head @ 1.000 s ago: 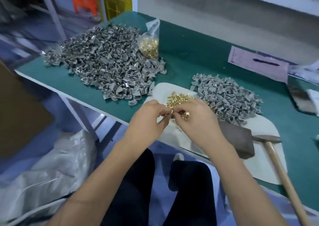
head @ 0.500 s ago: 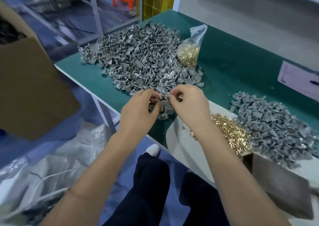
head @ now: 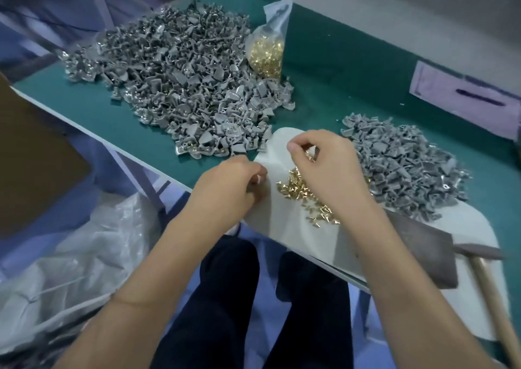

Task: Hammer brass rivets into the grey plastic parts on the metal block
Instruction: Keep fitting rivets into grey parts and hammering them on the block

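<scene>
Loose brass rivets (head: 303, 196) lie heaped on a white mat (head: 284, 233) at the table's near edge. My right hand (head: 324, 171) hovers over them with curled fingers; its fingertips dip into the heap and are partly hidden. Left of the heap, my left hand (head: 231, 191) curls around a small grey plastic part, mostly hidden. A large pile of grey parts (head: 180, 86) lies at the back left and a smaller pile (head: 408, 165) at the right. The dark metal block (head: 423, 253) sits on the mat, with a hammer (head: 492, 289) beside it.
A clear bag of brass rivets (head: 266, 49) leans on the large pile. A pink paper (head: 465, 97) lies at the back right of the green table (head: 338, 58). Left of the table are a cardboard box (head: 33, 171) and plastic sheeting (head: 70, 270) on the floor.
Both hands have come back from the edge of the large grey pile to the mat. The right hand is now over the rivet heap, and the left is beside it.
</scene>
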